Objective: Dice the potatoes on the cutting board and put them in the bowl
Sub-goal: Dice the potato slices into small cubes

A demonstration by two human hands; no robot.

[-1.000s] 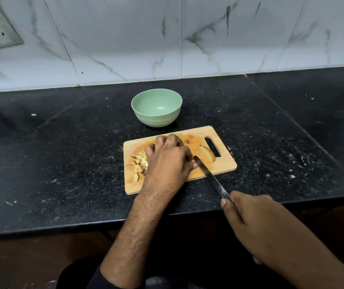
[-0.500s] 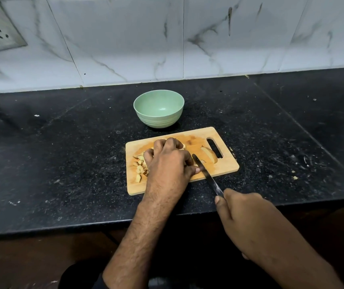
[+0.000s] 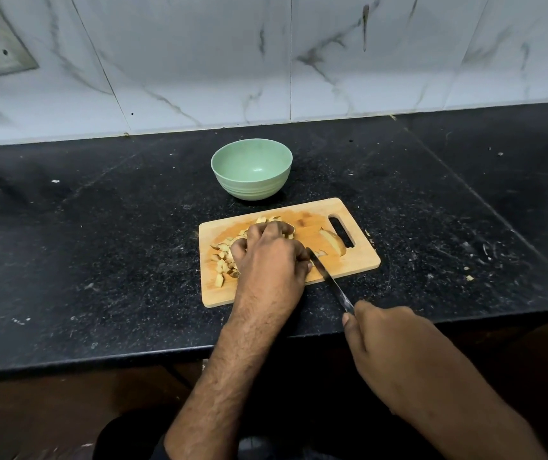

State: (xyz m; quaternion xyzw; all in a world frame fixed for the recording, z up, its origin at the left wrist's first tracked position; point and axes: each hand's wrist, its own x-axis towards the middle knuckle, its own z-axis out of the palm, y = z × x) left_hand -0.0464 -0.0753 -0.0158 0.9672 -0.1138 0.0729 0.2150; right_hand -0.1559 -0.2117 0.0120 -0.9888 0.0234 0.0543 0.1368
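Dicing step mid-way: left hand curled over potato pieces on cutting board, right hand's grip wrapped on knife, bowl on desk just beyond holds nothing; next likely the uncut wedge.

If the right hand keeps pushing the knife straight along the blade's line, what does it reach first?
Most likely the left hand: the knife held by the right hand points up-left, its tip right beside the left thumb on the cutting board. Whether blade and thumb touch is unclear.
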